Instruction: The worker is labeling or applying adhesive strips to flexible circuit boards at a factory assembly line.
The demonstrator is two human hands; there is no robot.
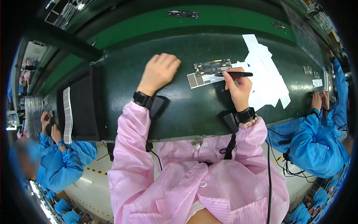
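Observation:
My right hand (239, 87) grips black tweezers (238, 74), whose tips point left to a white strip with grey-brown rectangular labels (196, 80). Just beyond that strip, partly over its edge, lies a dark circuit board (212, 67) with yellow-edged parts. My right fingers hide the board's near right corner. Whether the tips hold a label is too small to tell. Left of the board, my left hand (160, 71) rests on the green table in a loose fist, back upward, with nothing seen in it. Both wrists wear black bands with boxy devices.
White paper pieces (263, 74) lie in an overlapping pile at right. A black tray (82, 108) at left carries another label strip (67, 115). More boards (182, 14) lie on the green strip beyond. Co-workers in blue sit at left and right (317, 143).

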